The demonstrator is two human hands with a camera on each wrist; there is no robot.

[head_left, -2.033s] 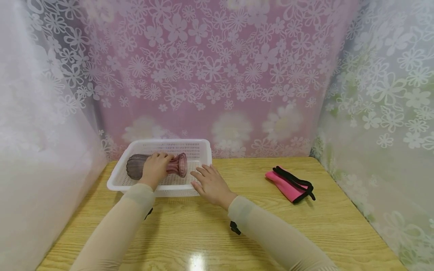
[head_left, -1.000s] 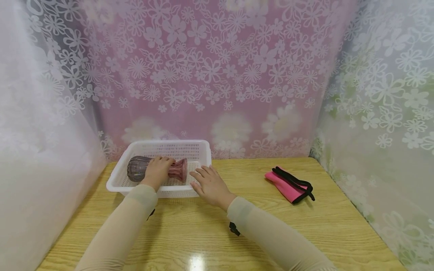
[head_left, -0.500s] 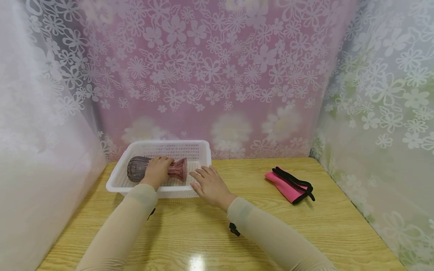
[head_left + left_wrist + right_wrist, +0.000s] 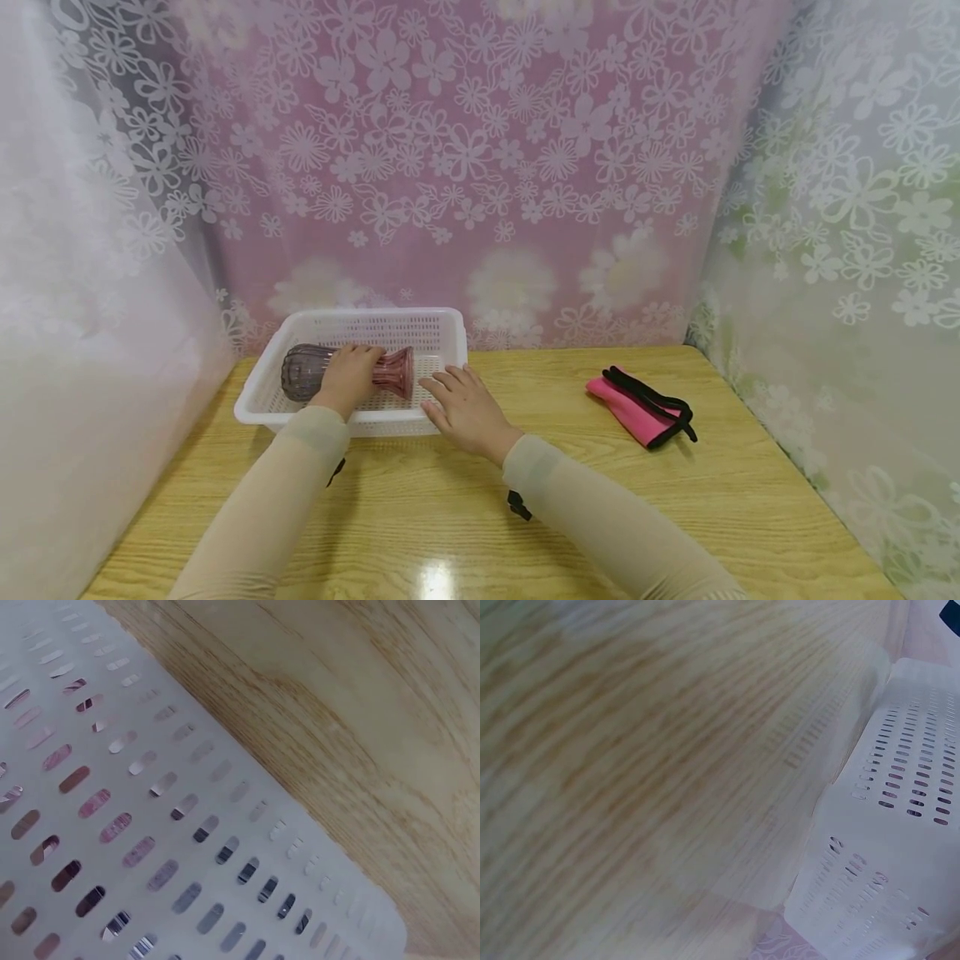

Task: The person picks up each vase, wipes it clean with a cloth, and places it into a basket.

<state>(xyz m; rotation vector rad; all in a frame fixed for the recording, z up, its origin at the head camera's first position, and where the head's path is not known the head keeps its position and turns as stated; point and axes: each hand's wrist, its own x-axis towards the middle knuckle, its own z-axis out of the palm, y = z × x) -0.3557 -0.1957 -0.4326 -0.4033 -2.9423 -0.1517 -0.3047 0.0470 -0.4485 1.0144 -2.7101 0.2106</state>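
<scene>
A ribbed glass vase, purple-grey at its body [image 4: 303, 372] and pink at its flared neck [image 4: 395, 372], lies on its side in a white perforated plastic basket [image 4: 258, 400]. Its mouth points right. My left hand [image 4: 348, 379] reaches over the basket's front and grips the vase around its middle; the thumb and the vase's underside are hidden. At the basket's front right corner, my right hand [image 4: 468, 412] rests with fingers spread and holds nothing. Both wrist views show the basket's outer wall [image 4: 247, 817], with pink and dark glass visible through the slots on the left.
On the right of the wood-grain table [image 4: 420, 517] lies a folded pink cloth item [image 4: 630, 412] with black edging and black straps. Pink floral curtains [image 4: 480, 167] hang close behind the table, with pale ones at both sides.
Two seconds ago the vase's mouth faced more toward the head camera; it has since turned away and dropped slightly with my left hand. Over the last second almost nothing moves.
</scene>
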